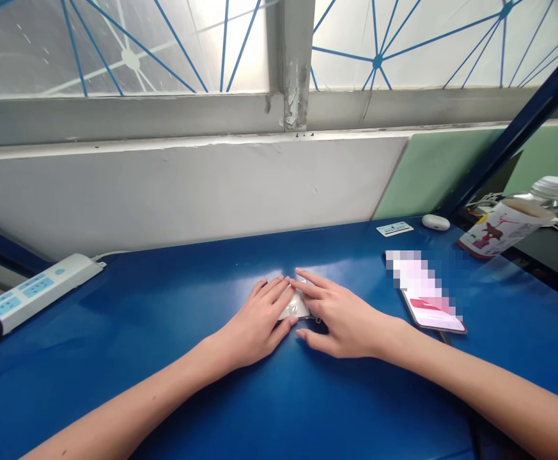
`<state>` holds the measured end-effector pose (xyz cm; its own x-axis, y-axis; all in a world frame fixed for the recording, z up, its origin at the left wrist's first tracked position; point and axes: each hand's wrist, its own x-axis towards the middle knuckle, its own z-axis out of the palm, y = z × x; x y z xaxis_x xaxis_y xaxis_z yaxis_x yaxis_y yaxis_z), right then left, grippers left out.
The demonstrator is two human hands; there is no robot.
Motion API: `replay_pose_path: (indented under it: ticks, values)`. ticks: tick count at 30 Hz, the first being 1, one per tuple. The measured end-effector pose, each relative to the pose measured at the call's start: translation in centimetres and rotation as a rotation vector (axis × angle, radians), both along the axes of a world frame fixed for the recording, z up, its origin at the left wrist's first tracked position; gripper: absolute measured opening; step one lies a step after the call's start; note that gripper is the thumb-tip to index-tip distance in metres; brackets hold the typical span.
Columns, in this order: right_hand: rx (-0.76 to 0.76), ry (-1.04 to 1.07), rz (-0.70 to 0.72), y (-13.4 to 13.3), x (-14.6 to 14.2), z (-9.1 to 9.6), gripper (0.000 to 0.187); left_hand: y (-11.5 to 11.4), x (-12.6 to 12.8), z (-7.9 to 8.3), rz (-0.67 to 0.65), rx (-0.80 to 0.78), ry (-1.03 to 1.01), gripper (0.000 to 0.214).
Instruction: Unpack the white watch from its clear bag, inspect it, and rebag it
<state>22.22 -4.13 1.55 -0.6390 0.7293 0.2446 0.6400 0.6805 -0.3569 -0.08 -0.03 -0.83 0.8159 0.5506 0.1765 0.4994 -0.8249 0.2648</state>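
A small, pale, shiny packet point(296, 306), perhaps clear plastic, lies on the blue table point(183, 383) between my two hands and is partly covered by them. From the left, my left hand point(264, 319) rests palm down with its fingers stretched over the packet and its thumb at the near edge. My right hand point(339, 313) reaches in from the other side, fingers spread, their tips on or just above the packet. A small ring-like bit shows by the packet's right edge. What is inside the packet I cannot make out.
To the right lies a lit phone point(429, 300) with a cable below it. Behind it are a small card point(394, 229) and a white earphone case point(435, 222). A labelled bottle point(511, 223) stands at the far right. A white power strip point(34, 294) lies on the left.
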Motion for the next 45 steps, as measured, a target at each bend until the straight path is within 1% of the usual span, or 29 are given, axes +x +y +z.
replay_pose_path:
  ticks: [2,3,7,8,9,10,12,13,15,18,20,25,31,35,39,45]
  values:
    - [0.02,0.021,-0.024,-0.3,-0.4,-0.2,0.039,0.0,0.0,0.0,-0.001,0.0,-0.002,0.054]
    - [0.021,0.031,-0.044,-0.6,-0.5,-0.4,0.043,0.0,0.0,0.0,0.0,0.0,0.001,0.054]
    - [-0.04,0.037,-0.116,-1.7,-0.7,-0.8,0.071,0.0,0.0,0.1,0.017,-0.005,0.024,0.052]
    - [-0.059,0.041,-0.125,-1.7,-0.5,-0.8,0.074,0.0,0.1,0.2,0.018,-0.004,0.031,0.052]
    - [-0.076,0.05,-0.128,-1.6,-0.2,-0.7,0.073,0.0,0.1,0.2,0.019,-0.002,0.039,0.052]
    - [-0.087,0.06,-0.123,-1.4,0.1,-0.6,0.067,0.0,0.1,0.3,0.018,0.001,0.047,0.051]
    - [-0.102,0.074,-0.082,-0.8,1.0,-0.4,0.05,0.0,0.1,0.3,0.013,0.008,0.057,0.051]
    - [-0.087,0.064,-0.059,-0.4,1.4,-0.3,0.042,0.0,0.1,0.3,0.013,0.013,0.059,0.051]
    - [-0.006,0.039,-0.079,0.1,2.2,-0.4,0.035,0.0,0.1,0.3,0.014,0.023,0.062,0.052]
    - [0.089,0.032,-0.09,0.4,2.7,-0.7,0.034,0.0,0.1,0.3,0.014,0.039,0.065,0.052]
    - [0.111,0.036,-0.063,0.3,2.7,-1.0,0.036,0.0,0.1,0.2,0.013,0.048,0.066,0.053]
    - [0.084,0.013,-0.034,-0.1,2.2,-1.2,0.037,0.0,0.1,0.4,0.014,0.043,0.066,0.052]
    - [0.066,-0.026,-0.036,-0.5,1.7,-1.1,0.045,0.0,0.3,0.5,0.0,0.005,0.055,0.054]
    - [0.08,-0.03,-0.057,-0.1,2.1,-1.2,0.039,0.1,0.2,0.2,-0.003,-0.013,0.029,0.053]
    - [0.13,-0.025,-0.075,0.6,2.9,-1.3,0.036,0.1,0.1,0.2,0.019,-0.028,0.022,0.052]
    - [0.205,0.043,-0.019,0.6,3.1,-1.5,0.03,0.1,0.1,0.2,0.014,-0.028,0.01,0.051]
